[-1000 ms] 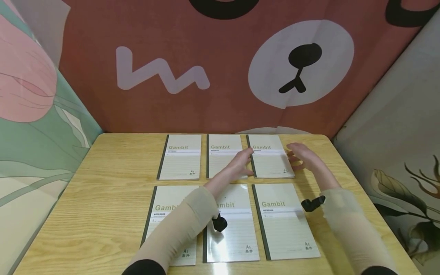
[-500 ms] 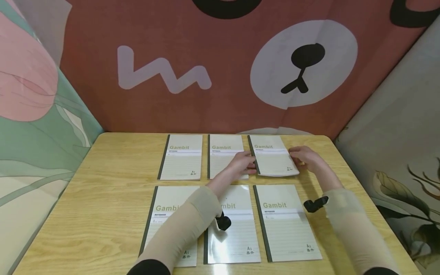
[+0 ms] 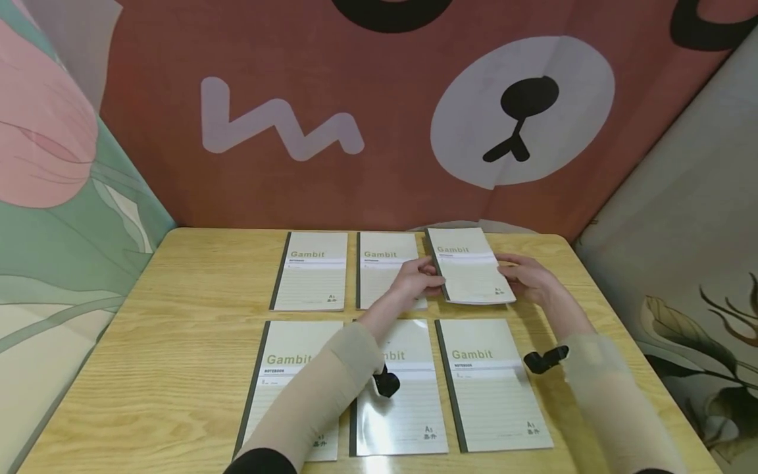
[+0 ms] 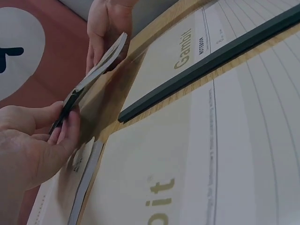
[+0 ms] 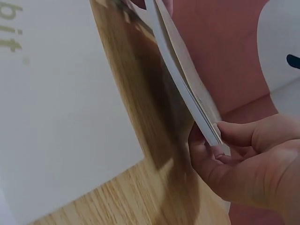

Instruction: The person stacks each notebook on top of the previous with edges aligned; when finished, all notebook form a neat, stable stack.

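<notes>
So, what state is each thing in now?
Back right white rectangular paper notebook: closed, raised
Back left white notebook: closed, flat
Back middle white notebook: closed, flat
Front left white notebook: closed, flat
Front middle white notebook: closed, flat
Front right white notebook: closed, flat
Left grip: pinching
Right grip: pinching

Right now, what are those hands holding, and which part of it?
The far row's right-end notebook: the left hand pinches its dark spine, the right hand its opposite edge.

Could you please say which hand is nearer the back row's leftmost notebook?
Left. The left hand, right of the leftmost notebook, grips the raised notebook by its left edge; the right hand, farther right, grips its right edge.
</notes>
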### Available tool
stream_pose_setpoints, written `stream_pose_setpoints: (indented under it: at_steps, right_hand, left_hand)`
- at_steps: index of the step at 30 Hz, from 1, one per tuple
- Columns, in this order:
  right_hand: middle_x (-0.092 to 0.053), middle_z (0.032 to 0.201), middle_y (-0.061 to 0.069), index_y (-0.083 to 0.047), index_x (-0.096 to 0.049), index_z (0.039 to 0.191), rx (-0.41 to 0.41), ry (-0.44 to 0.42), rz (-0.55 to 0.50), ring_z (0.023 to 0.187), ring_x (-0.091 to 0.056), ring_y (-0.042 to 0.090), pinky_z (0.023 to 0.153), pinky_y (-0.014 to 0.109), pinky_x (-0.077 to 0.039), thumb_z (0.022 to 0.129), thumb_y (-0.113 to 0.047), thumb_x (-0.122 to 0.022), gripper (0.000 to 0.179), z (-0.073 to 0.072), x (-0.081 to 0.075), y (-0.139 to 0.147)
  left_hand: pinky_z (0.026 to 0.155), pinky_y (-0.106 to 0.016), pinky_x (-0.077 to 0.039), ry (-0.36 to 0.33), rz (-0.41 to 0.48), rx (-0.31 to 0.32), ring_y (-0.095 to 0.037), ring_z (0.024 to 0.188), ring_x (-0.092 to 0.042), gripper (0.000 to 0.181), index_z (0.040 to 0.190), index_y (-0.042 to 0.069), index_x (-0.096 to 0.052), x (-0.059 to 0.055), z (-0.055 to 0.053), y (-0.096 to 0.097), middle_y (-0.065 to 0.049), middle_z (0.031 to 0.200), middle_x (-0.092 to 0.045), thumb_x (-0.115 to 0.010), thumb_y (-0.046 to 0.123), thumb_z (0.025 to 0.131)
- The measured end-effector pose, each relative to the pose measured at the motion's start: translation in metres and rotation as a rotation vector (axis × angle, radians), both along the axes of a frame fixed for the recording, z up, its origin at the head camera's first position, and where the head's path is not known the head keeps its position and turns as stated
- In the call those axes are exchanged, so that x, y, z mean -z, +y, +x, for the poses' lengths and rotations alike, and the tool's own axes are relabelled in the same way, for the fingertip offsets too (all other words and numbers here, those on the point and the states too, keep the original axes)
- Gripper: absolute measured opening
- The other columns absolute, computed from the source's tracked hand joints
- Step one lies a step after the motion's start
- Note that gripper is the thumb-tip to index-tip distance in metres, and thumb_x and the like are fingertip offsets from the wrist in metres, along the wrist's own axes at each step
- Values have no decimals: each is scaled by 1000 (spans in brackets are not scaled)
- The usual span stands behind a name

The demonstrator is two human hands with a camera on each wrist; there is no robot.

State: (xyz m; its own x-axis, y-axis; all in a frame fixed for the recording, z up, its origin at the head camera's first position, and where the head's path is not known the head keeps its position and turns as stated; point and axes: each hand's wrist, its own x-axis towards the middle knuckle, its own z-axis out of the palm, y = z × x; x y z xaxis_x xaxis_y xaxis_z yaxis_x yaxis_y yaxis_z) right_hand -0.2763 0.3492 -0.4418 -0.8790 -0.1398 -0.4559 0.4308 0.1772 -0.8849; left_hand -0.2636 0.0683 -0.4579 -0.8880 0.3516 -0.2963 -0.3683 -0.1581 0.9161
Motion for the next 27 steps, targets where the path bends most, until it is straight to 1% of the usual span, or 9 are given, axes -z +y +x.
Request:
stream_pose_setpoints:
  at_steps: [2, 5, 9, 12, 17, 21, 23, 27]
  right_hand:
    - [-72, 94, -16, -9, -15, 166, 3, 15, -6, 87, -69, 1, 76, 22, -59, 110, -12, -47, 64, 3, -3, -4]
    - [-71, 96, -16, -10, -18, 166, 8, 42, -9, 88, -69, 1, 76, 21, -59, 109, -14, -49, 64, 7, -10, -13]
    - [-69, 102, -15, -10, -21, 165, 4, 80, -36, 92, -69, 1, 79, 21, -59, 109, -14, -49, 63, 12, -17, -31]
    - [-68, 105, -13, -9, -23, 164, -4, 101, -51, 94, -69, 2, 82, 21, -58, 109, -12, -49, 61, 12, -20, -47]
    - [-68, 103, -10, -7, -29, 162, -11, 125, -63, 92, -68, 4, 84, 23, -58, 108, -8, -49, 58, 8, -17, -77]
    - [-67, 101, -8, -4, -30, 161, -8, 141, -91, 89, -68, 5, 84, 23, -58, 107, -5, -50, 58, 6, -14, -96]
    - [-67, 100, -7, -4, -30, 161, -9, 150, -94, 89, -68, 5, 85, 23, -58, 107, -5, -50, 58, 4, -12, -104]
    - [-66, 105, -4, -4, -33, 160, -7, 149, -82, 90, -67, 6, 90, 27, -57, 106, -5, -51, 57, 4, -8, -117]
  left_hand:
    - [102, -43, -59, 17, -5, -1, -13, 87, -60, 76, 159, 5, -37, -3, 0, -6, -5, 111, -53, -68, -11, 91]
    - [104, -45, -57, 52, -32, 12, -14, 88, -61, 76, 159, 7, -37, -9, 1, -16, -8, 119, -54, -67, -10, 91]
    - [101, -42, -59, 124, -108, 33, -16, 96, -65, 75, 159, 9, -38, -16, 0, -37, -13, 130, -54, -68, -7, 92]
    - [100, -40, -60, 160, -164, 34, -17, 101, -66, 75, 159, 10, -38, -21, 1, -56, -14, 132, -54, -68, -5, 92]
    - [100, -43, -59, 174, -197, 20, -17, 97, -64, 74, 160, 10, -37, -25, 2, -85, -14, 130, -52, -66, -5, 94]
    - [102, -45, -58, 167, -204, 7, -17, 97, -64, 73, 160, 12, -38, -27, 3, -103, -14, 132, -52, -65, -4, 94]
    - [101, -44, -59, 159, -219, 2, -18, 98, -62, 73, 160, 13, -38, -26, 4, -110, -13, 132, -51, -65, -4, 94]
    - [92, -35, -61, 155, -260, -15, -16, 96, -59, 70, 159, 12, -39, -22, 6, -122, -11, 127, -51, -64, -1, 95]
